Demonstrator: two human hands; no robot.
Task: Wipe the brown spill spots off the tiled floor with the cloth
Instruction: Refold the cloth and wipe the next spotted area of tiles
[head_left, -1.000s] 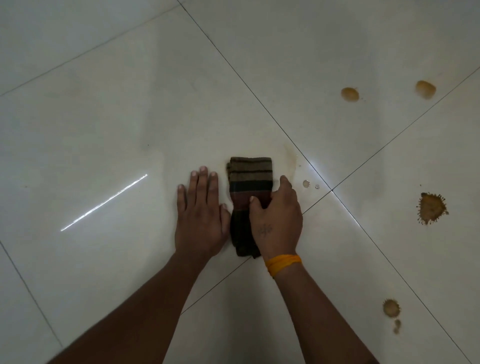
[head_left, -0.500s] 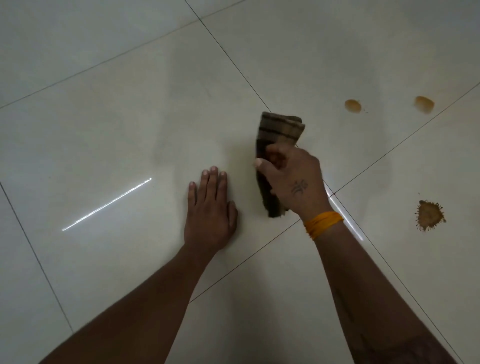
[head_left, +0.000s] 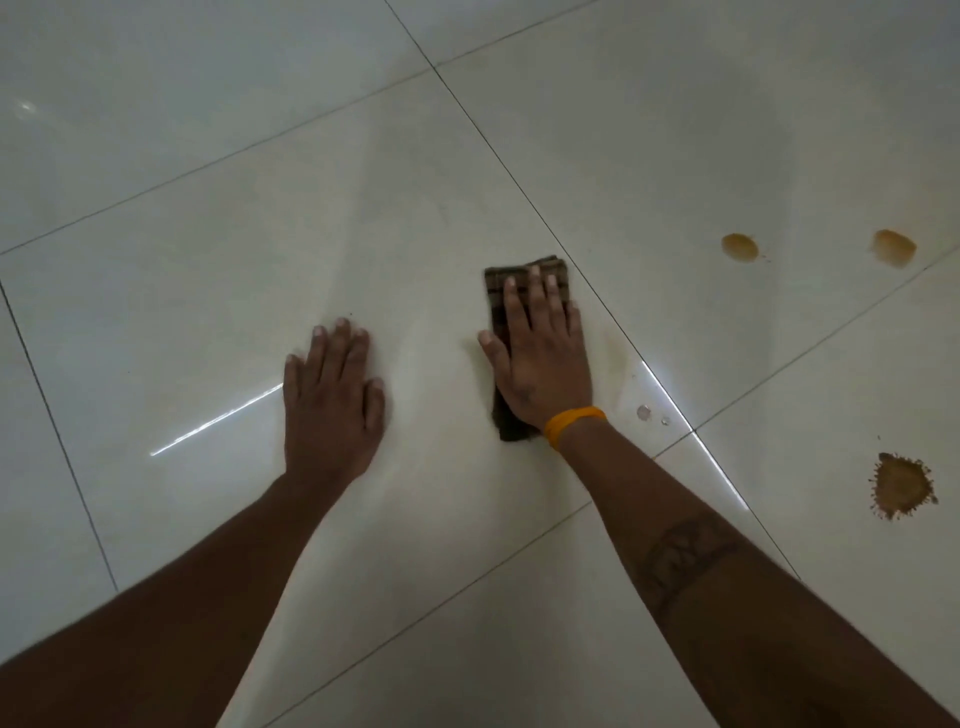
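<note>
Brown cloth (head_left: 524, 283) | right hand (head_left: 540, 358) flat on it, maybe pressing | left hand (head_left: 332, 405) flat on floor (head_left: 208, 260), holding nothing | three brown spots (head_left: 901, 486) right

The right hand (head_left: 540, 358) lies flat on the cloth (head_left: 501, 291); to its right the tiled floor (head_left: 649, 156) is open, with only a faint brown smear (head_left: 615, 358) and small droplets (head_left: 644, 412) near; further right three brown spots (head_left: 740, 247) lie flat, no barrier; to its left the left hand (head_left: 332, 400) rests on the floor, with bare tile between them.
</note>
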